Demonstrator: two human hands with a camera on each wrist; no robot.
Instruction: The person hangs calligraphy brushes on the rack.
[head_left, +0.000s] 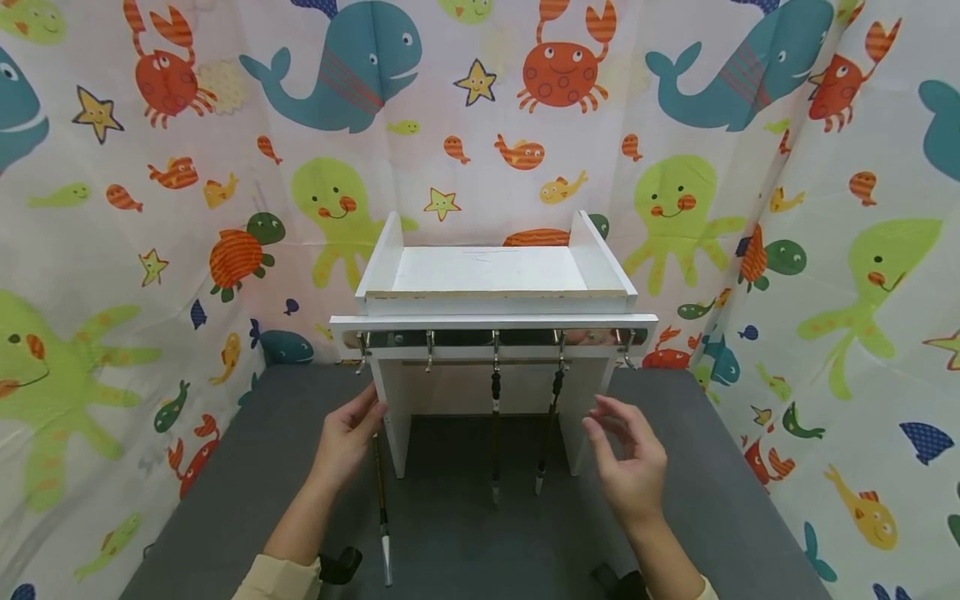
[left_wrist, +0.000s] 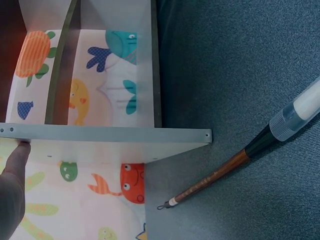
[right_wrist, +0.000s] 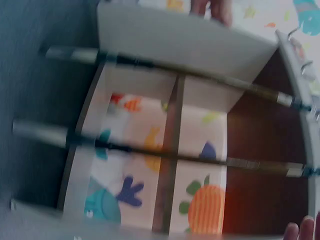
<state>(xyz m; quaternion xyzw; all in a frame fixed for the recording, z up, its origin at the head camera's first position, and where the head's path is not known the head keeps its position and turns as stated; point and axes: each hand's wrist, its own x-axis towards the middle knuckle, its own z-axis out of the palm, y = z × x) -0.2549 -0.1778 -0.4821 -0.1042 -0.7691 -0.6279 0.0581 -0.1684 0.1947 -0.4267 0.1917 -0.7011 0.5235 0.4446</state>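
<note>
So on the left, the left hand (head_left: pixel 347 439) is up against the left side panel of the white rack (head_left: pixel 495 321), fingers fairly straight and touching the panel edge, not wrapped around anything. Right below that hand a calligraphy brush (head_left: pixel 382 508) lies on the gray tabletop (head_left: pixel 225 500), just left of the rack's left panel, capped tip pointing toward the person. The left wrist view shows the same loose brush flat on the tabletop, clear of the panel. Under the rack's top board there's a row of metal hooks (head_left: pixel 495 340), and two hanging brushes (head_left: pixel 495 433) dangle from the middle ones, tips down. Over on the right, the right hand (head_left: pixel 626 458) hovers just by the rack's right panel, fingers loosely spread, holding nothing.
</note>
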